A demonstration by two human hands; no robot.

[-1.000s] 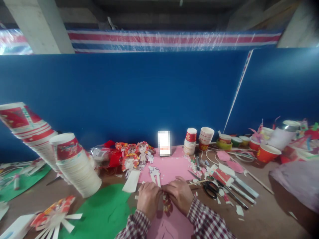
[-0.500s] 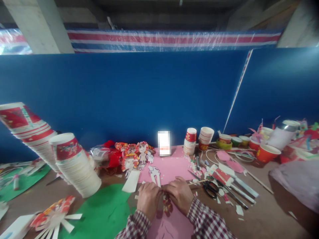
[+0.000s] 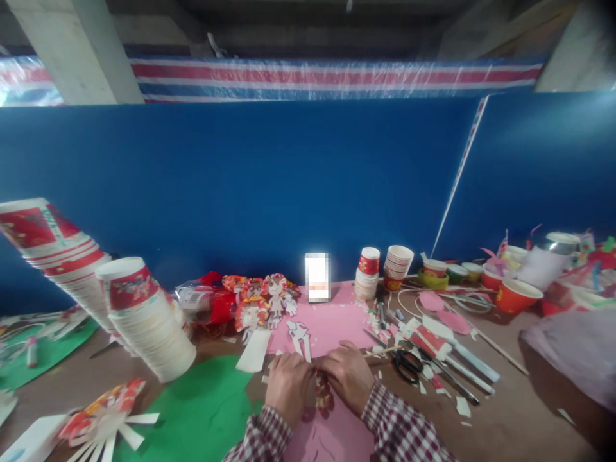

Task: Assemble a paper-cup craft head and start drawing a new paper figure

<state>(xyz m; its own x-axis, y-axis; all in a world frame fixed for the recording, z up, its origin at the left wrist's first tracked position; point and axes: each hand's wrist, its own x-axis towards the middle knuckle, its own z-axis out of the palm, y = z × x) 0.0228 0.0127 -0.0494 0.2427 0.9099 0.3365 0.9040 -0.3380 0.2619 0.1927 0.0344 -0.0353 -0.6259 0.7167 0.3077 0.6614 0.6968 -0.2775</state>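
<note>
Cutout (image 3: 323,399), one small patterned figure, lies on pink paper (image 3: 332,439) beneath my left hand (image 3: 289,385) and right hand (image 3: 347,375), all fingers bent and tips nearly meeting at its top, where I cannot tell whether they pinch it. That piece looks unfinished, while at least three overlapping patterned figures (image 3: 275,292) and one white figure (image 3: 299,337) appear fully trimmed. Around me are one cup cut into strips (image 3: 113,420), two leaning cup stacks (image 3: 149,327), two short stacks (image 3: 397,263) and one pair of black scissors (image 3: 408,366).
</note>
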